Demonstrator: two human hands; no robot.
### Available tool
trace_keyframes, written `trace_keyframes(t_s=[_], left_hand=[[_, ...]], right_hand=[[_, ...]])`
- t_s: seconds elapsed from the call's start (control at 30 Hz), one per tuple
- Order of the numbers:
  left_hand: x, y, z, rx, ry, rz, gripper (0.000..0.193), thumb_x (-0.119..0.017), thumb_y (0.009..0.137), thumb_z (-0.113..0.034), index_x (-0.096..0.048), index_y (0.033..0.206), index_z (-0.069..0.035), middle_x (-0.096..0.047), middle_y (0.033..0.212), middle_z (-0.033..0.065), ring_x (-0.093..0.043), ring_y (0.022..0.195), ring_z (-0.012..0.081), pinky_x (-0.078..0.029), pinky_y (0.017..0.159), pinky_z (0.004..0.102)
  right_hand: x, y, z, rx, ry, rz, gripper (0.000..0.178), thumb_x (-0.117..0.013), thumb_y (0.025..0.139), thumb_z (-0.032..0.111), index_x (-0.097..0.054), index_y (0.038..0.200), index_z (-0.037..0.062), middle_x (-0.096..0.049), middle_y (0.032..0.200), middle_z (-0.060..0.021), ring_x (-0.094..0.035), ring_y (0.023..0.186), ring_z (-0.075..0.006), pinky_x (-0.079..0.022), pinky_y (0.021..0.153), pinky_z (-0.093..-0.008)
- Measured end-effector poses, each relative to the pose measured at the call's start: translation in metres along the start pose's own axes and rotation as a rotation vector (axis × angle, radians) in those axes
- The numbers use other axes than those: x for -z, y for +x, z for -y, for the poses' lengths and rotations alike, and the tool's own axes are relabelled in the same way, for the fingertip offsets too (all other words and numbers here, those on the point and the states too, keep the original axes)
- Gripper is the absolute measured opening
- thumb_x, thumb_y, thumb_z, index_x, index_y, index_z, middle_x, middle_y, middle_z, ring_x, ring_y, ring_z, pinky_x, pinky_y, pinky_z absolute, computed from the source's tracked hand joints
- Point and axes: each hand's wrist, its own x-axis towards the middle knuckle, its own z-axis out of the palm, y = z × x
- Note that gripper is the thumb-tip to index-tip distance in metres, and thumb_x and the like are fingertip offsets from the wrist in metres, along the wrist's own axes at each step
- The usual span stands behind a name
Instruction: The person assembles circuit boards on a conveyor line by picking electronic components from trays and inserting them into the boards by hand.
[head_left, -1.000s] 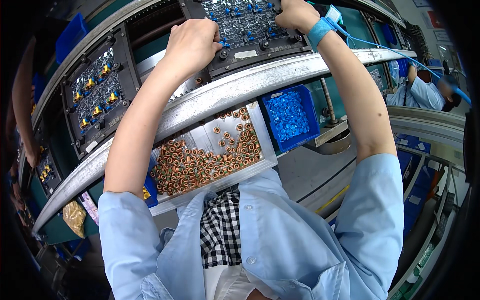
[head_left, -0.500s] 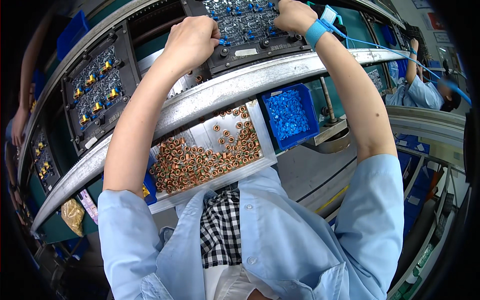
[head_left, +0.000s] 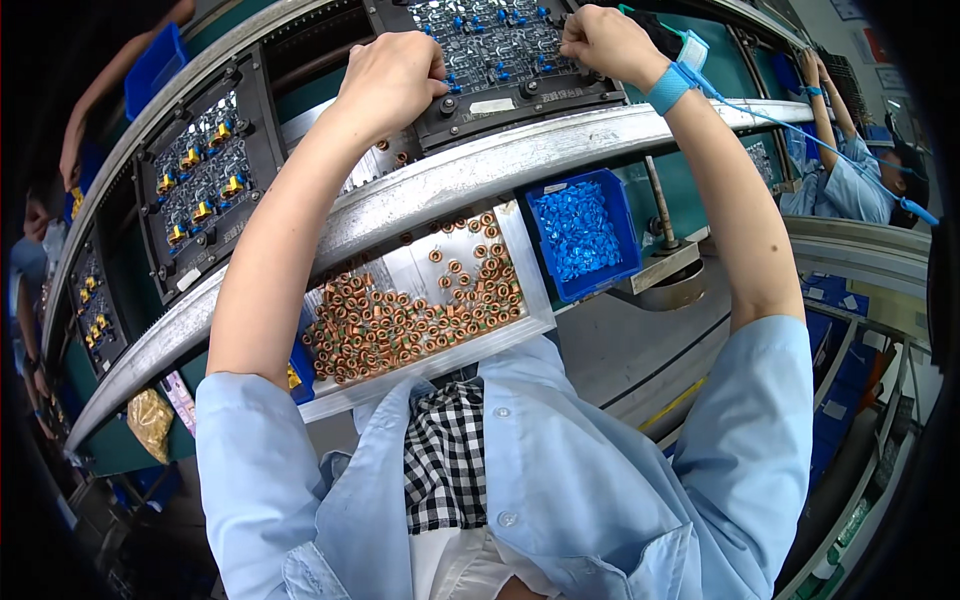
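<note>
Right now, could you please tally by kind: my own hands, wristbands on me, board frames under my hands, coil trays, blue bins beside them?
Hands (left hand, right hand): 2
Wristband: 1
Black board frame under the hands: 1
Coil tray: 1
Blue bins beside the tray: 2 (one partly hidden)
Total: 7

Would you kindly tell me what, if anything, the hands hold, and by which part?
That cannot be told: the left hand and right hand are at opposite sides of the circuit board, any grip obscured.
</note>
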Motion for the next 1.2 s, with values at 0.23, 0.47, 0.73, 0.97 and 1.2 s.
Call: trace_keyframes(t_s=[0.23, 0.47, 0.73, 0.97, 1.2], left_hand=[[0.005, 0.004, -0.002, 0.032, 0.075, 0.094, 0.004, -0.064, 0.069, -0.001, -0.064, 0.071, 0.002, -0.06, 0.061, 0.0079, -0.055, 0.054, 0.0177, -0.047, 0.058, 0.0306], [0.01, 0.004, -0.002, 0.006, -0.046, 0.006, 0.004, -0.065, 0.069, -0.001, -0.064, 0.069, 0.003, -0.06, 0.061, 0.0103, -0.057, 0.054, 0.0212, -0.049, 0.058, 0.0326], [0.017, 0.034, -0.028, 0.009, -0.196, 0.053, 0.007, -0.064, 0.069, -0.002, -0.067, 0.074, 0.002, -0.061, 0.063, 0.0087, -0.056, 0.057, 0.0152, -0.048, 0.057, 0.026], [0.008, 0.048, -0.022, 0.173, -0.177, 0.241, 0.012, -0.066, 0.067, -0.006, -0.067, 0.074, 0.003, -0.062, 0.064, 0.0106, -0.056, 0.055, 0.0151, -0.048, 0.055, 0.0248], [0.003, 0.058, -0.031, 0.298, -0.217, 0.332, 0.012, -0.067, 0.063, -0.008, -0.066, 0.069, 0.003, -0.06, 0.059, 0.0098, -0.05, 0.047, 0.0119, -0.042, 0.045, 0.0206]], right_hand=[[-0.016, 0.01, -0.034, 0.416, 0.064, -0.049, 0.01, -0.06, 0.07, 0.014, -0.064, 0.073, 0.0048, -0.059, 0.076, -0.0119, -0.058, 0.069, -0.0311, -0.047, 0.064, -0.0361], [-0.036, 0.016, -0.041, 0.572, -0.001, -0.238, 0.01, -0.061, 0.072, 0.015, -0.061, 0.071, 0.0046, -0.053, 0.075, -0.0107, -0.055, 0.068, -0.0296, -0.045, 0.064, -0.0359], [0.009, -0.044, -0.002, 0.56, -0.098, -0.438, 0.009, -0.061, 0.073, 0.01, -0.062, 0.071, 0.0017, -0.057, 0.068, -0.0092, -0.056, 0.059, -0.0267, -0.046, 0.057, -0.0344], [-0.02, -0.15, 0.026, 0.457, -0.016, 0.201, 0.011, -0.065, 0.068, 0.008, -0.061, 0.078, 0.0048, -0.056, 0.07, -0.0072, -0.057, 0.063, -0.0242, -0.046, 0.062, -0.0322], [-0.081, -0.166, 0.015, 0.362, -0.124, 0.1, 0.007, -0.064, 0.069, 0.009, -0.062, 0.073, 0.003, -0.062, 0.076, -0.0108, -0.059, 0.064, -0.0247, -0.047, 0.068, -0.0316]])
